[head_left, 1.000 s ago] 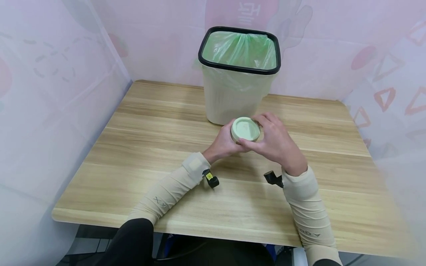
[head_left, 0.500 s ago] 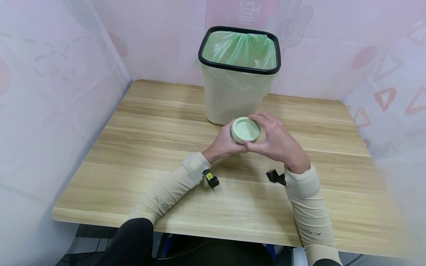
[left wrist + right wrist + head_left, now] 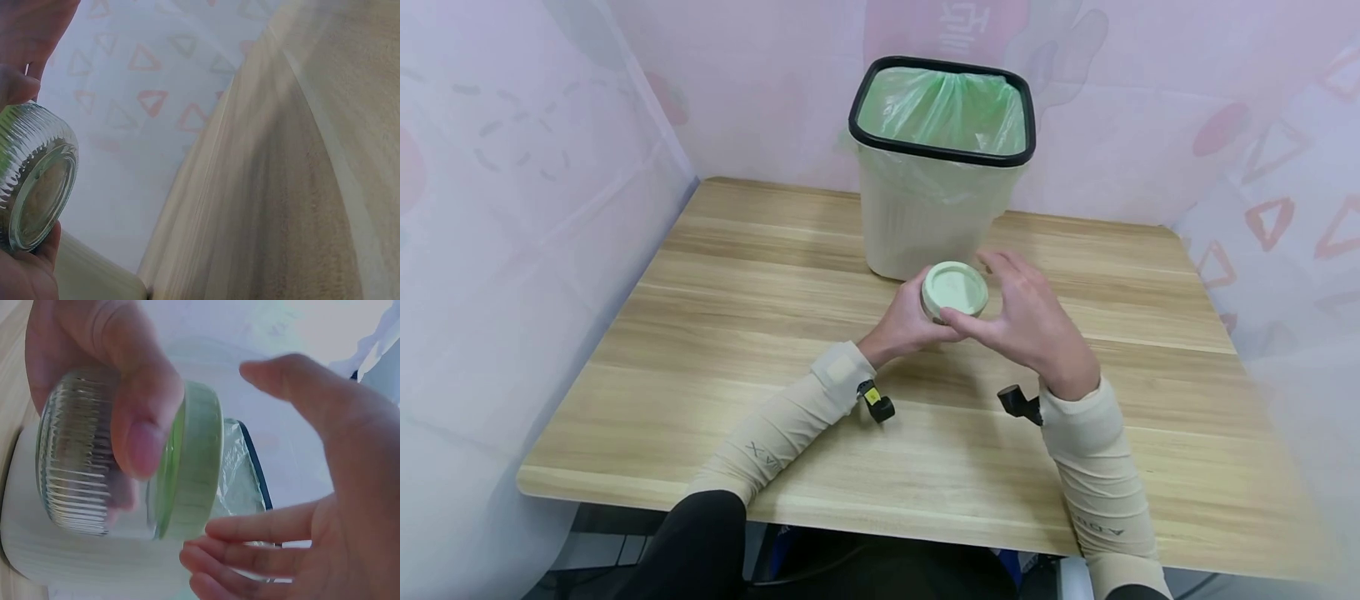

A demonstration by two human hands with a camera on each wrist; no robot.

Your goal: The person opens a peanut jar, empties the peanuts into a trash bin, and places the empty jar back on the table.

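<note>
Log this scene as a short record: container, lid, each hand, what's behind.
Container: ribbed clear glass jar, held above light wood table
Lid: round pale green lid, on the jar
Left hand: grips the jar
Right hand: beside the lid, fingers apart from thumb; contact unclear
Behind: tall cream bin with black rim and translucent green bag

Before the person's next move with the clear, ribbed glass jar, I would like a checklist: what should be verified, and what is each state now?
1. Left hand gripping the clear, ribbed glass jar: ok.
2. Jar held off the pale wooden table: ok, its base shows in the left wrist view.
3. Round, pale green lid on the jar: ok.
4. Lid's tightness: cannot tell.
5. Right hand grasping the lid: not ok, its thumb stands apart in the right wrist view.
</note>
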